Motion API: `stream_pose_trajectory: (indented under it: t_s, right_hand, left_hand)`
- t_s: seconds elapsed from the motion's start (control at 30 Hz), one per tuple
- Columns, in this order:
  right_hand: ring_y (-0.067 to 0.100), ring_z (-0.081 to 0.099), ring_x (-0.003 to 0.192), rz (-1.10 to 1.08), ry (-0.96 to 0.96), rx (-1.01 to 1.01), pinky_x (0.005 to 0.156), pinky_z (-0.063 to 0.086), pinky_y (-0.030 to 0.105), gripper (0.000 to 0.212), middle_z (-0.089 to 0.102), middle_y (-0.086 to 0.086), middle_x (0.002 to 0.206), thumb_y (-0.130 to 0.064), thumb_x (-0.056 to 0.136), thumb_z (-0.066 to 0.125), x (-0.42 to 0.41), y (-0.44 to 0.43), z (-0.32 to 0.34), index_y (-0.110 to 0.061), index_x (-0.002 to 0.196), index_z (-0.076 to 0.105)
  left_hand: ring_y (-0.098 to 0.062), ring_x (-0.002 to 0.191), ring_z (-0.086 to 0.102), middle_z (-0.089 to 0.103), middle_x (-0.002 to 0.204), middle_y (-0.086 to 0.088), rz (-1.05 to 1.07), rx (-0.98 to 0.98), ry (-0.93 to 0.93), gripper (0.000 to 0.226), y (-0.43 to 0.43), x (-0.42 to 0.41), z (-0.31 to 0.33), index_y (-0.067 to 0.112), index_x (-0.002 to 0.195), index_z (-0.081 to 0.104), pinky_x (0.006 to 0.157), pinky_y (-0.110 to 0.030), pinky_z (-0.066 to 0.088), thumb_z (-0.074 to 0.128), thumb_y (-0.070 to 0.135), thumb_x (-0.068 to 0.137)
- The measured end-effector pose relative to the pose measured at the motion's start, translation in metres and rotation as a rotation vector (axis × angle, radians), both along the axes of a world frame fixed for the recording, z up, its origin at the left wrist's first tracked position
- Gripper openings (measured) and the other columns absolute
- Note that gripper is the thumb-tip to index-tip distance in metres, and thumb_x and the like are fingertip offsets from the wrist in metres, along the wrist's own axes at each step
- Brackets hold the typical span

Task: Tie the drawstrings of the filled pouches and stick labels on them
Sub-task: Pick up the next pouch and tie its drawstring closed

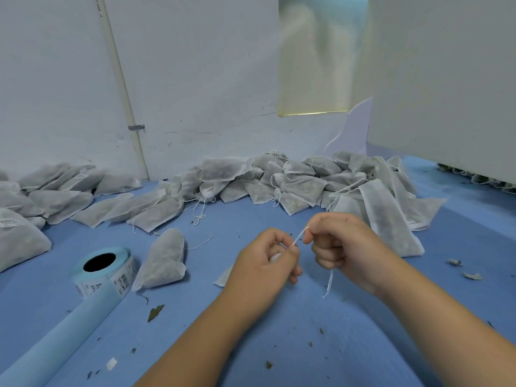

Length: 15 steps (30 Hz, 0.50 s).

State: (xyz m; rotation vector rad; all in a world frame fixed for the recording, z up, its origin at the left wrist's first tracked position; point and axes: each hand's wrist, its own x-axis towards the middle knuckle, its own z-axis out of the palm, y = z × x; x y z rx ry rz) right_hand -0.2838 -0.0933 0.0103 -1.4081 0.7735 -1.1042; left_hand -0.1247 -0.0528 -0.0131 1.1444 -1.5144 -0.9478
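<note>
My left hand point(265, 263) is curled over the neck of a white pouch point(223, 277), of which only a corner shows beneath it. A thin white drawstring point(298, 237) runs taut from my left fingers to my right hand point(335, 244), which pinches it between thumb and forefinger. The string's loose end point(329, 283) hangs down below my right fist. A roll of barcode labels point(104, 270) on blue backing stands at the left, its backing strip point(55, 344) trailing toward me. One filled pouch point(164, 261) lies beside the roll.
A heap of filled pouches point(293, 180) lies along the wall at the back. More pouches point(42, 196), some labelled, are piled at the left. The blue surface point(307, 344) carries scattered leaf bits. A white board point(446, 79) stands at the right.
</note>
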Motion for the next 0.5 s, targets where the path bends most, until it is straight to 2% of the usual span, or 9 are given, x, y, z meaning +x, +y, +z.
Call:
stream_pose_trajectory:
  t_s: [0.1, 0.23, 0.37, 0.43, 0.5]
  right_hand:
    - [0.011, 0.014, 0.041, -0.010, -0.030, -0.001, 0.044, 0.014, 0.020, 0.017, 0.021, -0.005, 0.046, -0.014, 0.071, 0.053, -0.002, -0.002, -0.001, -0.010, 0.057, 0.063]
    - [0.012, 0.015, 0.043, -0.093, 0.000, -0.024, 0.044, 0.014, 0.022, 0.016, 0.023, -0.004, 0.048, -0.016, 0.069, 0.055, -0.001, -0.002, 0.000, -0.013, 0.056, 0.064]
    - [0.013, 0.019, 0.046, -0.120, 0.045, -0.032, 0.042, 0.019, 0.021, 0.020, 0.027, 0.003, 0.055, -0.016, 0.077, 0.065, 0.000, 0.000, 0.000, -0.018, 0.058, 0.064]
    - [0.014, 0.021, 0.046, -0.093, 0.085, -0.034, 0.041, 0.020, 0.022, 0.020, 0.033, 0.008, 0.057, -0.029, 0.071, 0.074, 0.004, 0.003, 0.001, -0.018, 0.061, 0.061]
    - [0.013, 0.024, 0.045, -0.090, 0.127, -0.033, 0.042, 0.022, 0.022, 0.030, 0.037, 0.012, 0.064, -0.037, 0.068, 0.081, 0.008, 0.006, 0.001, -0.016, 0.065, 0.059]
  left_hand:
    - [-0.012, 0.058, 0.060, 0.068, 0.066, -0.001, -0.060, 0.049, 0.036, 0.019, -0.001, 0.002, 0.006, 0.015, 0.072, 0.060, 0.057, -0.017, 0.042, 0.061, 0.019, 0.090]
    - [-0.017, 0.056, 0.061, 0.068, 0.068, -0.007, -0.177, 0.083, 0.146, 0.018, -0.002, 0.005, 0.017, 0.015, 0.067, 0.069, 0.059, -0.022, 0.048, 0.057, 0.024, 0.077]
    - [-0.018, 0.055, 0.059, 0.068, 0.069, -0.007, -0.271, 0.054, 0.294, 0.021, -0.005, 0.009, 0.025, 0.015, 0.071, 0.076, 0.062, -0.027, 0.051, 0.058, 0.022, 0.080]
    - [-0.017, 0.055, 0.057, 0.065, 0.068, -0.009, -0.270, 0.032, 0.312, 0.021, -0.005, 0.009, 0.026, 0.011, 0.074, 0.075, 0.062, -0.028, 0.049, 0.061, 0.026, 0.079]
    - [-0.017, 0.054, 0.053, 0.061, 0.066, -0.011, -0.245, 0.031, 0.327, 0.032, -0.006, 0.009, 0.026, 0.001, 0.078, 0.071, 0.060, -0.028, 0.047, 0.066, 0.033, 0.074]
